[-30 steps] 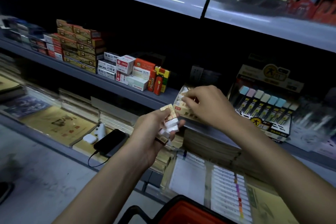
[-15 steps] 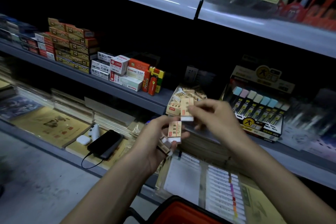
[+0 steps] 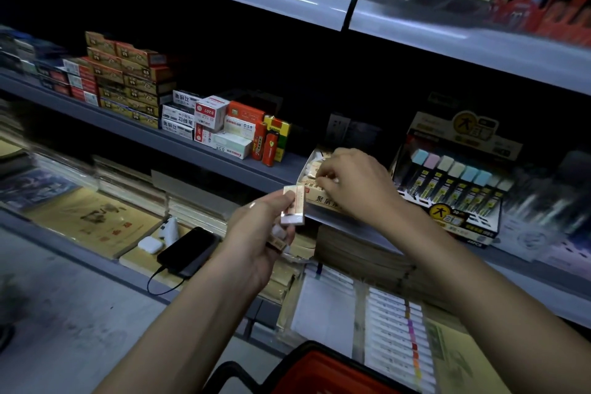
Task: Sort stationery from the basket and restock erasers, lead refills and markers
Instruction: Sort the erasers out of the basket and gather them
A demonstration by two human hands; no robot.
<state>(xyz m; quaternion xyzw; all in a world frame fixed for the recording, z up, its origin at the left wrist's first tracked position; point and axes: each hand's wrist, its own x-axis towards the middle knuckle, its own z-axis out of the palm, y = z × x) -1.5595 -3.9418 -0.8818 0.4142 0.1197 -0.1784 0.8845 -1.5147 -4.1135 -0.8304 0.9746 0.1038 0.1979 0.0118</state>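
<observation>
My left hand grips several small erasers with tan sleeves and white ends, just in front of the shelf edge. My right hand reaches into the open cardboard eraser box on the middle shelf, fingers curled down among the erasers there; whether it pinches one is hidden. Right of the box stands a display of lead refills with pastel caps. The red basket shows at the bottom edge.
Stacked small boxes and staple boxes fill the shelf's left. On the lower shelf lie a black phone with cable, a white earbud case, notebooks and a marker set. Another shelf hangs close overhead.
My right hand took an eraser from my left hand and carried it back up into the eraser box. My left hand stayed near the shelf edge with fewer erasers.
</observation>
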